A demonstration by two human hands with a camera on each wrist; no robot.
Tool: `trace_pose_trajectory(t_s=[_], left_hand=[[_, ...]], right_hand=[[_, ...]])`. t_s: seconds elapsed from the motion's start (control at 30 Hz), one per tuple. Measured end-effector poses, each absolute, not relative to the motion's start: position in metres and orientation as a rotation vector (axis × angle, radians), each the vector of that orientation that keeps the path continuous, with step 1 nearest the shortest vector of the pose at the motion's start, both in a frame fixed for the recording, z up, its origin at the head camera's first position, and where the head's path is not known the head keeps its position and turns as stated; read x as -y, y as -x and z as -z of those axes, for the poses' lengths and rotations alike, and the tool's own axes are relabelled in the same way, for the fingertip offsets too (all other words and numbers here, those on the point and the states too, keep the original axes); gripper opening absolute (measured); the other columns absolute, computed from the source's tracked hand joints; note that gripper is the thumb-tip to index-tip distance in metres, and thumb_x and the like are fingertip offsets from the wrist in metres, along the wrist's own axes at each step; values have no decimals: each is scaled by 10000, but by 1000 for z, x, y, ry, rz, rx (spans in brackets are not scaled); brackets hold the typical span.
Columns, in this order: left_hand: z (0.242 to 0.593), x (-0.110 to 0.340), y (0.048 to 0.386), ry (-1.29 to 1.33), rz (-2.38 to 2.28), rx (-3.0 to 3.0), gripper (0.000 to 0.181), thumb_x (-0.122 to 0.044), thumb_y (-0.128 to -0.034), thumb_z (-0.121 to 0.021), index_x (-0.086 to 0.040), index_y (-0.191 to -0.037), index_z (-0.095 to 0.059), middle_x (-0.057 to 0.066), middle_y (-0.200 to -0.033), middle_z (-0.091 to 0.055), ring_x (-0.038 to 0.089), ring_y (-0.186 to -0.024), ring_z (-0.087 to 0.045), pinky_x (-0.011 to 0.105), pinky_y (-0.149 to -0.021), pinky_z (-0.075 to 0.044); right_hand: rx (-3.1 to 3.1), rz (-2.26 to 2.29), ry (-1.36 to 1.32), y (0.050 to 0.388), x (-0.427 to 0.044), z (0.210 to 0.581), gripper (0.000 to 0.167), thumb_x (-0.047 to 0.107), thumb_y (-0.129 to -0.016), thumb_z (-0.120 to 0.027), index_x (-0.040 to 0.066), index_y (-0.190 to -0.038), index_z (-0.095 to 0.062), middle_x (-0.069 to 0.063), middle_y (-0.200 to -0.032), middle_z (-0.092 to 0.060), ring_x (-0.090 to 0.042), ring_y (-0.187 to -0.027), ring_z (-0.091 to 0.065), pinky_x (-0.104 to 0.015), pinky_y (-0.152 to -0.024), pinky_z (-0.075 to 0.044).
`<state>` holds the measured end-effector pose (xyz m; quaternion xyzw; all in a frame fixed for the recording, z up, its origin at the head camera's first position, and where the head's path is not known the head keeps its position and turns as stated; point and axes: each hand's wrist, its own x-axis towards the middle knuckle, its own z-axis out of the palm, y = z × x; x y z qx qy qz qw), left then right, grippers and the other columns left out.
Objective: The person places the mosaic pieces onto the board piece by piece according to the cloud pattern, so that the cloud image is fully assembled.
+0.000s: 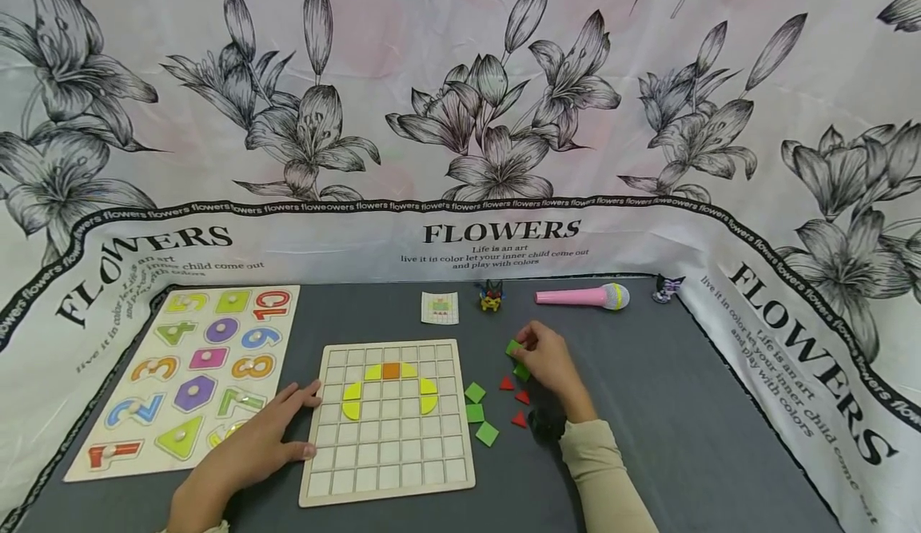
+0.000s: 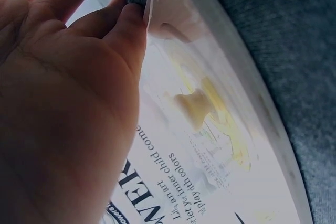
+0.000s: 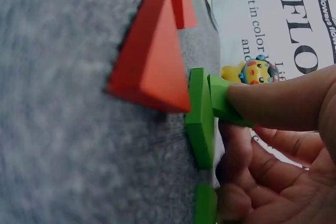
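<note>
In the head view my right hand (image 1: 548, 359) pinches a green square (image 1: 514, 348) between thumb and fingers, above another green piece (image 1: 521, 372) on the dark cloth. The right wrist view shows the thumb pressed on the held green piece (image 3: 223, 99), with a green block (image 3: 199, 119) and a red triangle (image 3: 152, 61) close by. My left hand (image 1: 252, 449) rests at the left edge of the wooden grid board (image 1: 388, 495), fingers spread, thumb touching its rim. Yellow quarter pieces (image 1: 428, 396) and an orange square (image 1: 391, 371) lie in the grid.
Green squares (image 1: 475, 413) and red triangles (image 1: 520, 419) lie right of the board. A number-and-shape board (image 1: 173, 341) lies at the left, under the left forearm. Behind are a pattern card (image 1: 440, 308), a small figure (image 1: 492, 296), a pink microphone (image 1: 576, 297) and another figurine (image 1: 667, 288).
</note>
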<state>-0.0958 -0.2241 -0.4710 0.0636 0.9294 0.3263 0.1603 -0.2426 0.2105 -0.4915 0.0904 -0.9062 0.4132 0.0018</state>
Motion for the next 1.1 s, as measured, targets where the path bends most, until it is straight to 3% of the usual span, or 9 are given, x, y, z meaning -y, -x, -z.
trace_pose_trajectory(t_s=[0.17,0.43,0.87,1.1], left_hand=[[471,224,97,-185,-946,-2653,713,-271,-877,-892,-88,-1493,-581,201,-1697,-359,545,-1556,-224,745,-1140,-316],[473,226,96,-165,-945,-2648,716,-268,-878,-890,-103,-1502,-581,208,-1696,-355,536,-1559,-230,743,-1143,-313],[474,225,96,-160,-962,-2655,694,-244,-881,-890,-113,-1492,-587,199,-1696,-362,532,-1560,-231,737,-1143,-319],[473,224,95,-169,-972,-2651,687,-242,-878,-893,-107,-1481,-590,179,-1700,-366,533,-1560,-229,731,-1149,-316]], right_hand=[[2776,-1403,-333,241,-205,487,91,-14,-956,-750,14,-1010,-683,-63,-910,-672,-224,-834,-656,-359,-733,-525],[2728,-1677,-433,230,-180,483,42,-38,-1009,-687,-32,-1046,-669,-105,-910,-672,-242,-717,-736,-333,-602,-588],[2718,-1825,-832,205,-128,471,47,2,-1054,-652,-12,-1098,-658,-100,-963,-685,-330,-776,-748,-418,-666,-623],[2689,-1738,-1060,197,-105,464,76,-18,-1046,-643,23,-1102,-676,-73,-1010,-686,-279,-808,-740,-310,-685,-602]])
